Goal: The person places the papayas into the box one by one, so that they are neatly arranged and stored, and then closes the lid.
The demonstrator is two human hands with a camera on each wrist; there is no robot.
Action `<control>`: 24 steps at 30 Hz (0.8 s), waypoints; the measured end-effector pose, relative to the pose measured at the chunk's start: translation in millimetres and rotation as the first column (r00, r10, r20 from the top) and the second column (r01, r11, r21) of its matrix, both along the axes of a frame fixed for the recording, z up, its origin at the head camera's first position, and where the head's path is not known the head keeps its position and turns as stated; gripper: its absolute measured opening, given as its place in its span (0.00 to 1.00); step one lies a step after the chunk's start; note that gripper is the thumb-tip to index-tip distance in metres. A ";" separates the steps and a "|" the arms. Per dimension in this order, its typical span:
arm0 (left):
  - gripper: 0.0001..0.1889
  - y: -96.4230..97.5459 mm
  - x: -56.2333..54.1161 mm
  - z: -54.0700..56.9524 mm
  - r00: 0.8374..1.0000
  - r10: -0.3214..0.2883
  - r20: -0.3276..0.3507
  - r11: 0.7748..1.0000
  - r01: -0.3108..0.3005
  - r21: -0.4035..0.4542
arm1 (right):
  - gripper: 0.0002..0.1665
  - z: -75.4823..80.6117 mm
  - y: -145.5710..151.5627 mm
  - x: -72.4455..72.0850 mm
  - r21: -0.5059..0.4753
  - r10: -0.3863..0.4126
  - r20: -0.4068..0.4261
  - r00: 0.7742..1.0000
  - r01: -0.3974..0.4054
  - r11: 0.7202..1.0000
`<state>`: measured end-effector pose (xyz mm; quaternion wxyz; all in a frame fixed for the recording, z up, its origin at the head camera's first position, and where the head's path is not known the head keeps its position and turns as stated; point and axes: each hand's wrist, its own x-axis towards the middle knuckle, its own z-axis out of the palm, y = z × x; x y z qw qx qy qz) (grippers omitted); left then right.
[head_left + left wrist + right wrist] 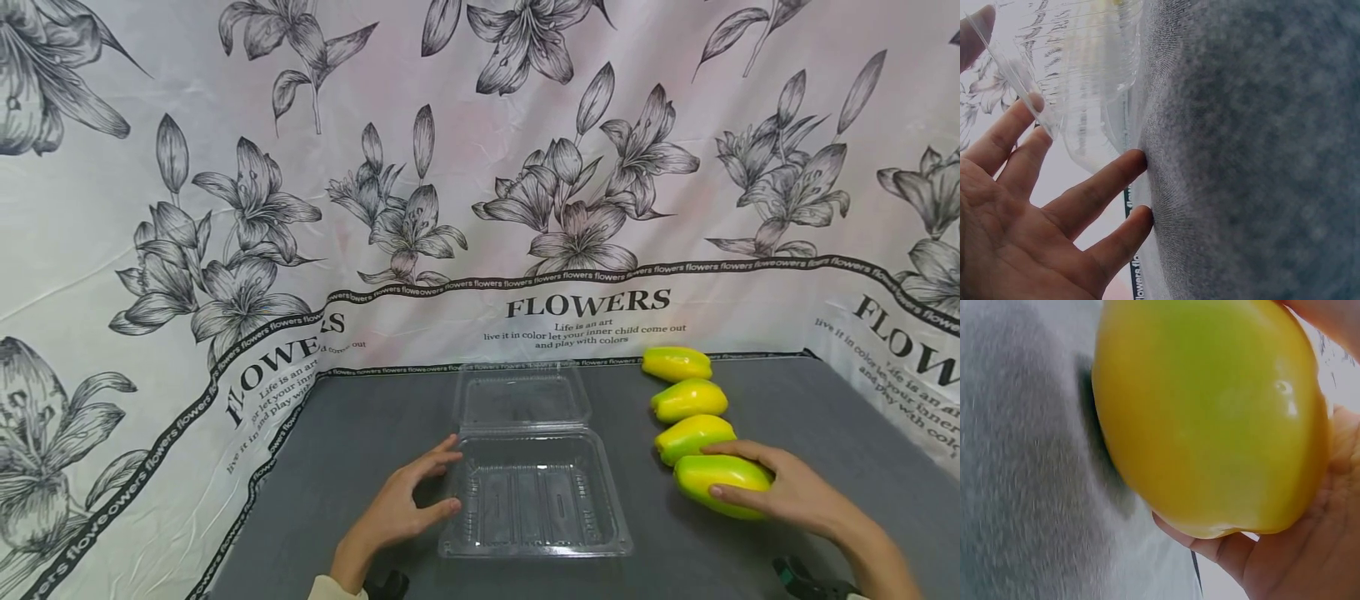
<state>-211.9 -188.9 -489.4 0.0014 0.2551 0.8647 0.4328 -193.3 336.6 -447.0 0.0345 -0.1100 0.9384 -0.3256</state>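
Note:
A clear plastic clamshell box [536, 551] lies opened out on the grey table, its lid [522, 400] folded back toward the far side. At the box's left edge is my left hand [408, 496], fingers spread, with fingertips touching the rim [1040, 115] in the left wrist view. My right hand [787, 492] grips the nearest yellow-green papaya [720, 483], thumb on its near side and fingers over the far side. In the right wrist view this papaya [1210, 419] shows a dark shadow along its underside.
Behind the held fruit, three more papayas, a near one [693, 437], a middle one [690, 400] and a far one [677, 364], form a row on the grey table [360, 425]. A flower-printed cloth [420, 325] hangs around the table's back and sides.

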 end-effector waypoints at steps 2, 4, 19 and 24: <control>0.31 -0.3 -0.1 0.1 1.000 -0.001 0.003 1.000 0.001 0.000 | 0.31 0.6 -5.9 -1.1 -0.016 0.003 -0.014 1.000 -0.003 1.000; 0.31 -0.6 -0.3 0.6 1.000 -0.001 0.003 1.000 0.001 -0.001 | 0.31 0.8 -12.2 -2.7 -0.028 0.006 -0.023 1.000 -0.007 1.000; 0.30 1.9 1.0 3.0 1.000 0.023 0.016 1.000 -0.023 -0.011 | 0.29 8.6 -44.5 -11.9 -0.068 0.033 -0.167 0.985 -0.045 0.997; 0.30 2.1 2.1 3.6 1.000 0.022 0.008 1.000 -0.022 -0.010 | 0.29 10.8 -50.2 -13.6 -0.074 0.028 -0.178 0.984 -0.042 0.996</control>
